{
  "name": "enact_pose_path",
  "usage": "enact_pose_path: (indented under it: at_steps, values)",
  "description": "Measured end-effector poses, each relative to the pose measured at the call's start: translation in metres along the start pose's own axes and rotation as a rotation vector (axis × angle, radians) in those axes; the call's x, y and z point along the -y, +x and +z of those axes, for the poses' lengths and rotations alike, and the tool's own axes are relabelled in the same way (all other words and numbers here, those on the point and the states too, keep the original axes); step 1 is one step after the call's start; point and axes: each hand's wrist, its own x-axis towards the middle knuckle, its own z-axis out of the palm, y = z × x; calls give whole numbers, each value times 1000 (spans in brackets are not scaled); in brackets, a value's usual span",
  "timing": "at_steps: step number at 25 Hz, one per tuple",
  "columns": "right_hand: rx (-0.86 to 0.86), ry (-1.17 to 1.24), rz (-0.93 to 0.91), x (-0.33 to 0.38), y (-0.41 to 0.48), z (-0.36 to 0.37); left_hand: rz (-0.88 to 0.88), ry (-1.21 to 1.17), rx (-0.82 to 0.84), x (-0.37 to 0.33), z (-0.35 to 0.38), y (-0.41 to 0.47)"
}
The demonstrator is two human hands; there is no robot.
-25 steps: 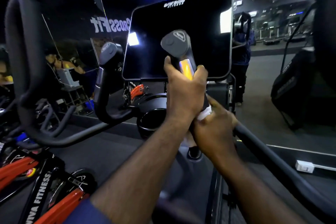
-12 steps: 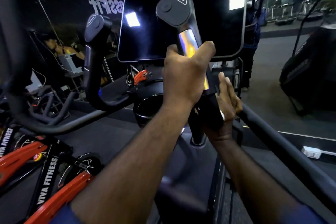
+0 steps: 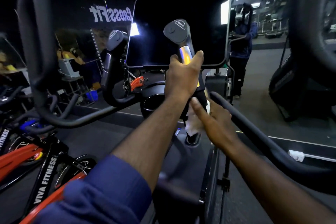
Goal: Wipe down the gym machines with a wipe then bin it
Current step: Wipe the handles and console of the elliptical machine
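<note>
I count one dark screen (image 3: 178,29), two upright handles, the near handle (image 3: 179,32) and the far handle (image 3: 115,39), two hands and one white wipe (image 3: 192,123). The left hand (image 3: 181,76) curls its fingers round the near handle's shiny band. Lower, on the black stem, the right hand (image 3: 216,120) clasps the wipe against it, thumb laid up the stem, wipe bunched under the palm. Half a second ago that hand sat higher, fingers straight, hardly any wipe showing
</note>
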Motion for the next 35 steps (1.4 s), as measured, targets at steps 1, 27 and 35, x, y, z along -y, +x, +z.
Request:
enact_pose_path:
  at_steps: [1, 27, 35]
  values:
    - [43, 151, 77, 5, 1, -6, -6, 27, 24, -1, -1, 0]
    - [-81, -255, 6, 148, 121, -8, -269, -440, -66, -18, -30, -22]
    - [-62, -201, 56, 52, 30, -1, -421, -447, -94, 18, -11, -75]
